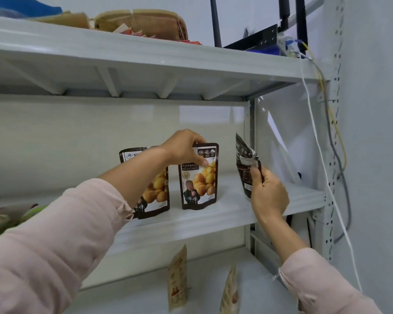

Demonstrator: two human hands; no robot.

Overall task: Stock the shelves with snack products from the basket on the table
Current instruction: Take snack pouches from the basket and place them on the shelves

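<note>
Your sleeve leads to the left grip pinching the second pouch upright on the shelf beside the first pouch; right grip clutches a third pouch, not yet shelved.

Stockroom or shop storage bay.
Grey slotted-steel shelving, upright snack pouches, loose cables, bare wall.

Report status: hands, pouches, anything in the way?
Left hand pinches top of standing pouch on middle shelf. Right hand holds loose pouch at shelf's right end. Nothing seen in the way.
</note>
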